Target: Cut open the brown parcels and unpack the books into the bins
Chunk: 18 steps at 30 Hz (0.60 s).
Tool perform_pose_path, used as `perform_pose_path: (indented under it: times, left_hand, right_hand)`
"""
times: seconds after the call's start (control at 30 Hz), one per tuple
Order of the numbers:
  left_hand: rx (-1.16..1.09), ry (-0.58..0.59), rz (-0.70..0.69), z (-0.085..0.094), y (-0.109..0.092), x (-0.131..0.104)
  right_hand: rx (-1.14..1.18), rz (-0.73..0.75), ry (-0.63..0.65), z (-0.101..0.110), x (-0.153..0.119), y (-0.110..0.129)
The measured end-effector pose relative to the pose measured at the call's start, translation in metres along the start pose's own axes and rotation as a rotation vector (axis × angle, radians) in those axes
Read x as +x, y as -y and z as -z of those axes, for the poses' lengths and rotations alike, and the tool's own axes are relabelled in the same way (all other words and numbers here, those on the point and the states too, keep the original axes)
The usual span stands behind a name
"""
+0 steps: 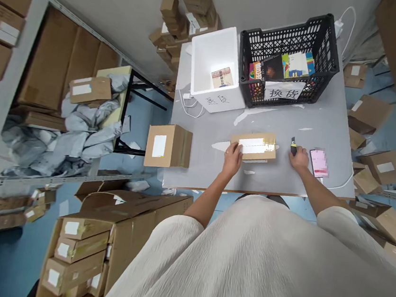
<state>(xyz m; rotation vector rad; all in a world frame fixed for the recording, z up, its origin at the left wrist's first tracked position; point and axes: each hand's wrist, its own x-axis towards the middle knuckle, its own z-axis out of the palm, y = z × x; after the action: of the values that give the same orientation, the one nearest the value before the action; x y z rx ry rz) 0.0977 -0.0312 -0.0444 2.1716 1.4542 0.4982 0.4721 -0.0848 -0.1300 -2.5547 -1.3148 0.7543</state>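
Observation:
A small taped cardboard box (271, 140) with white labels on its top lies on the grey table near the front. My left hand (232, 159) grips its left end, thumb and fingers bent over the edge. To the right of the box, my right hand (300, 158) rests on the tabletop, closed around a yellow and black utility knife (293, 147) that points away from me. A phone (319, 163) with a pink screen lies just right of that hand, a white cable at its lower end.
A larger carton (168, 146) stands at the table's (198, 177) left edge. At the back are a white bin (214, 50) and a black crate (286, 94) holding books or packets. Grey mailer bags (65, 147) fill a shelf at left; an open carton (151, 210) of boxes stands below.

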Motion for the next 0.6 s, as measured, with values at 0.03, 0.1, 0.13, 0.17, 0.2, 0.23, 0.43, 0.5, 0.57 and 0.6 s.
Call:
perform_pose_path:
  times: [0.03,0.1,0.13,0.17,0.2,0.23,0.43,0.5,0.57,0.6]
  left_hand:
    - [-0.02,-0.007,-0.001,0.001,0.002,0.0]
    - [-0.044,-0.029,0.016,0.001,0.006,0.001]
    - [-0.05,-0.041,0.03,0.001,0.007,0.001]
    - [-0.054,-0.052,0.046,0.0,0.007,0.002]
    - [-0.056,-0.06,0.065,0.0,0.008,0.002]
    - [-0.061,-0.064,0.086,-0.001,0.008,0.003]
    - [-0.14,-0.053,0.201,-0.005,0.01,0.003]
    - [-0.167,-0.048,0.195,-0.007,0.011,0.001]
    - [-0.19,-0.061,0.179,-0.009,0.011,-0.002]
    - [-0.206,-0.075,0.175,-0.01,0.011,-0.004]
  right_hand:
    - [0.033,0.018,-0.02,0.002,-0.001,0.002]
    - [0.135,0.08,-0.048,0.008,-0.005,0.011]
    - [0.203,0.126,-0.055,0.011,-0.007,0.017]
    - [0.279,0.172,-0.058,0.015,-0.011,0.025]
    - [0.351,0.212,-0.057,0.019,-0.015,0.033]
    - [0.41,0.25,-0.056,0.023,-0.02,0.042]
    - [0.435,0.447,-0.019,0.028,-0.061,0.085]
    - [0.364,0.466,-0.035,0.027,-0.075,0.091]
    - [0.309,0.456,-0.053,0.027,-0.085,0.092]
    - [0.29,0.452,-0.058,0.028,-0.09,0.091]
